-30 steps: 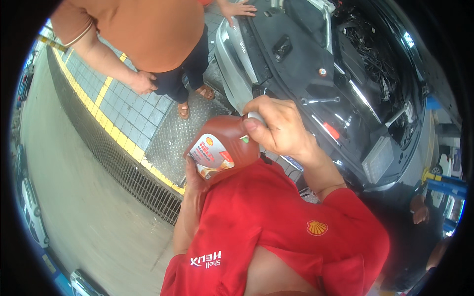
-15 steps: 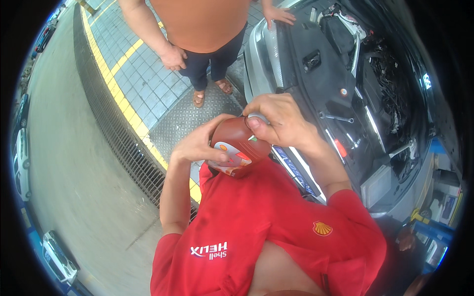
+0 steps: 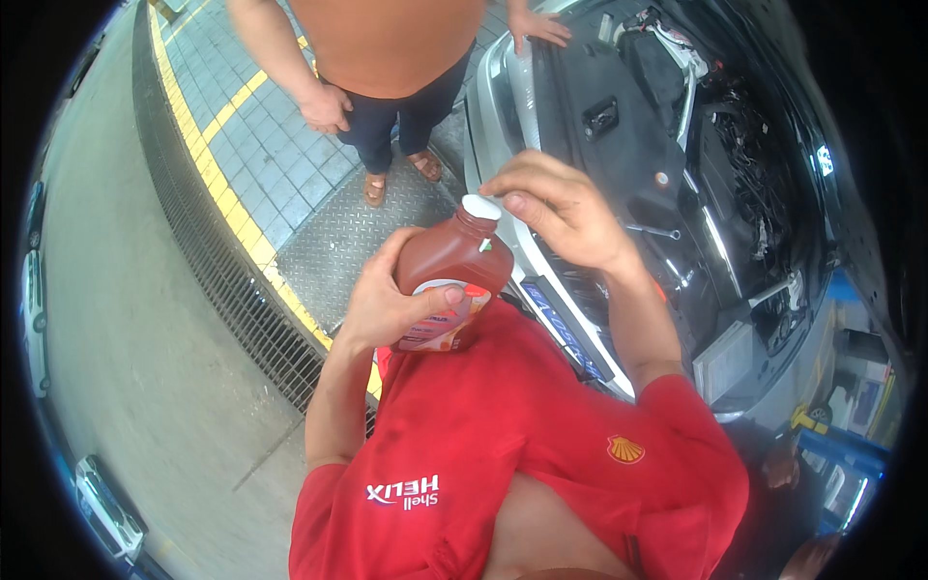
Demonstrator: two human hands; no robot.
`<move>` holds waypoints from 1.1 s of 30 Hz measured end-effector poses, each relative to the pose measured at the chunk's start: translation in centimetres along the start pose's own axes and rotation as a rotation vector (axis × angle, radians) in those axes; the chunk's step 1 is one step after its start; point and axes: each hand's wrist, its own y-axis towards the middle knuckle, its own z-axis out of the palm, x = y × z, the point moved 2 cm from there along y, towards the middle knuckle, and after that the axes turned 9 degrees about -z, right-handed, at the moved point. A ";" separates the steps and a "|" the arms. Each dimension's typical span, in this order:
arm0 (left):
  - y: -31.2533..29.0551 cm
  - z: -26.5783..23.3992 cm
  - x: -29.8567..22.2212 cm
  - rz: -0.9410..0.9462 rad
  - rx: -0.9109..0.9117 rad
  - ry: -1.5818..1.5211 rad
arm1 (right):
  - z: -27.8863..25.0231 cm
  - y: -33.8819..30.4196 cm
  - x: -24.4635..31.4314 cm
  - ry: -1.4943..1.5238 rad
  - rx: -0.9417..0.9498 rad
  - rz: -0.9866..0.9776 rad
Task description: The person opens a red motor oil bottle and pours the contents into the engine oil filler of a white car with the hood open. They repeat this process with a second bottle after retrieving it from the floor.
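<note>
My left hand (image 3: 382,300) is wrapped round a reddish-brown plastic oil bottle (image 3: 449,259) with a colourful label, its thumb across the front. The bottle tilts a little, its threaded neck pointing up and right. A white round disc (image 3: 481,206), like a seal, covers the mouth. My right hand (image 3: 556,208) is beside the neck with fingers curled, index finger and thumb close to the disc's edge. Whatever lies inside those curled fingers, if anything, is hidden.
An open car engine bay (image 3: 657,184) is on the right, with a wrench (image 3: 654,231) lying on it. Across from me a person in an orange top (image 3: 387,43) rests one hand on the car's front. A drain grate (image 3: 217,251) runs along the left.
My right hand has drawn up and away from the bottle's top, so the neck and white disc now show. My left hand keeps its grip, the bottle shifting slightly left.
</note>
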 end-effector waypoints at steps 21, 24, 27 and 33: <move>-2.4 2.9 -2.1 0.027 -0.273 0.398 | -2.4 2.3 2.2 -0.084 0.359 0.192; -2.5 3.0 -1.7 -0.008 -0.278 0.441 | -2.3 2.4 2.8 -0.140 0.398 0.201; -2.6 3.3 -1.5 0.032 -0.316 0.485 | -2.0 2.2 3.5 -0.245 0.422 0.145; -2.6 3.6 -1.5 -0.020 -0.317 0.491 | -0.4 1.1 4.1 -0.513 0.459 0.038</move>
